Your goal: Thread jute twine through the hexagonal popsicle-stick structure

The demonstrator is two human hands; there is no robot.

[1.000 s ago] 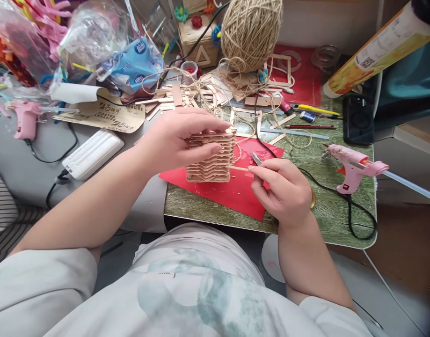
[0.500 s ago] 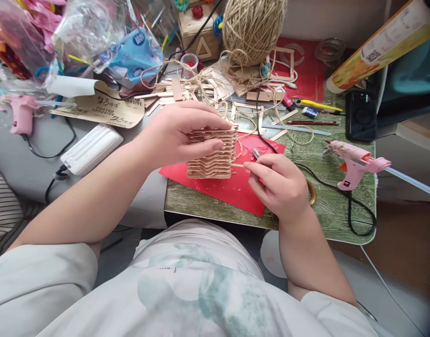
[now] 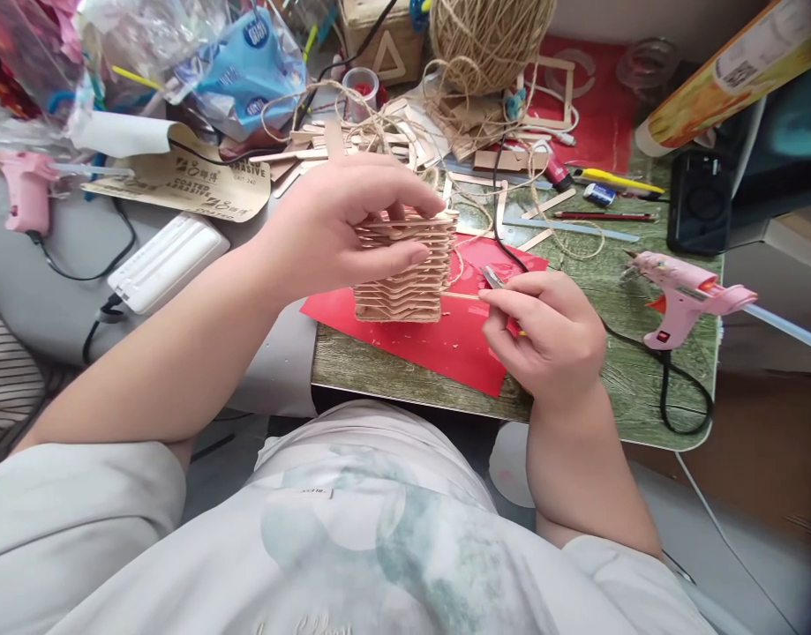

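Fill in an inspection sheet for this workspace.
Surface: green wood-grain tabletop, flat red sheet on it.
Work items: brown ridged block of stacked strips; thin tan strand at its right.
Clutter: pale flat wooden sticks, round tan twine ball.
Hands: left hand holds the block; right hand pinches the strand, silver metal tip beside it.
Cables: black cable loops beside pink plastic glue gun at right.
Surroundings: grey flat surface at left.

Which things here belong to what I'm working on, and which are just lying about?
Part of the work:
- slatted wooden block, in your left hand
- thin tan strip, pinched in your right hand
- red sheet beneath

Seemingly just lying about:
- black phone
- white power strip
- blue packet
- dark red pencil
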